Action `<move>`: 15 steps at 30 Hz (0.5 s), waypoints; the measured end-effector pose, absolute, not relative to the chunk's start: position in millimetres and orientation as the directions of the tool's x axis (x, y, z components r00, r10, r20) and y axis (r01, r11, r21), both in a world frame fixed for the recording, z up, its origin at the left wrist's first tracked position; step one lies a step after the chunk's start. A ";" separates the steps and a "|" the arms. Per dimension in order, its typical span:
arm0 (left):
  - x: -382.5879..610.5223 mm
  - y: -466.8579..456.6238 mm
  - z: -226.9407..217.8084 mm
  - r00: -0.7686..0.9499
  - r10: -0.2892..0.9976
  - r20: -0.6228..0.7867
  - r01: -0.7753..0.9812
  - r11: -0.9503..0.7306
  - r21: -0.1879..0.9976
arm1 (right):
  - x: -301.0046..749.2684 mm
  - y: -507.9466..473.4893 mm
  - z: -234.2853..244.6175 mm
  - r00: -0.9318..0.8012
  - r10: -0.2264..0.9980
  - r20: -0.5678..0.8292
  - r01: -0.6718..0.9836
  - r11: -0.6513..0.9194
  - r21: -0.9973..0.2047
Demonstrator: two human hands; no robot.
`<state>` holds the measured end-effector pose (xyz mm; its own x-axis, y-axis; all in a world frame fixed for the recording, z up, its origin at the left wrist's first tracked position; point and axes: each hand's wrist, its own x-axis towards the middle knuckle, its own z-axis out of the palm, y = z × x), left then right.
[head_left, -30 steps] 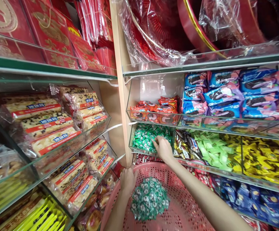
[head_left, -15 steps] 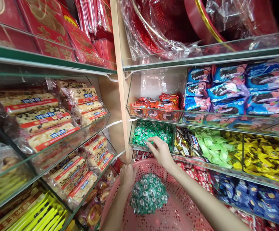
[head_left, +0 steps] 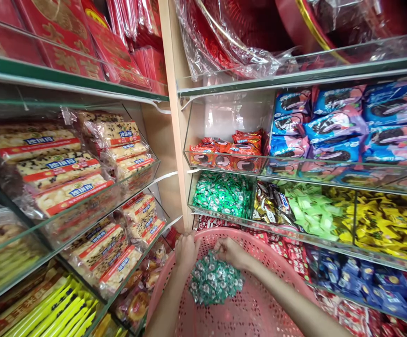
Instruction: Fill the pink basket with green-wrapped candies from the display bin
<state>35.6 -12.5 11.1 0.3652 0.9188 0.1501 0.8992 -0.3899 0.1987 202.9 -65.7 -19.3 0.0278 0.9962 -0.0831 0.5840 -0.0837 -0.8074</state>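
A pink perforated basket sits low in front of me, with a heap of small green-wrapped candies inside. My left hand grips the basket's far rim with curled fingers. My right hand is down in the basket at the top of the heap, fingers pinched into the green candies. Above, a glass bin on the shelf holds more of the same green candies.
Glass-fronted shelves surround the basket: nougat bars at left, red cookie packs, blue cookie packs, light green candies and yellow candies at right. Red boxes and wrapped red trays fill the top shelf.
My right hand has come down from the green candy bin on the shelf into the basket, onto the heap. My left hand stays on the rim. The view has tilted slightly.
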 end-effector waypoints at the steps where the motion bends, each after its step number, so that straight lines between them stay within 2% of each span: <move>1: 35.7 -12.7 11.5 0.366 0.918 0.150 0.899 -0.391 0.196 | 202.0 -65.3 -25.6 0.050 0.992 -0.119 0.564 -0.126 -0.816; 5: 35.6 -13.2 13.0 0.369 0.916 0.155 0.900 -0.394 0.187 | 195.6 -66.3 -39.0 0.094 0.975 -0.202 0.499 -0.222 -0.837; 12: 34.8 -14.0 15.6 0.377 0.915 0.143 0.898 -0.399 0.186 | 190.8 -67.7 -38.8 0.186 0.954 -0.237 0.450 -0.297 -0.843; 15: 34.4 -14.8 16.6 0.386 0.909 0.155 0.894 -0.410 0.179 | 192.5 -66.1 -45.4 0.201 0.960 -0.193 0.491 -0.269 -0.828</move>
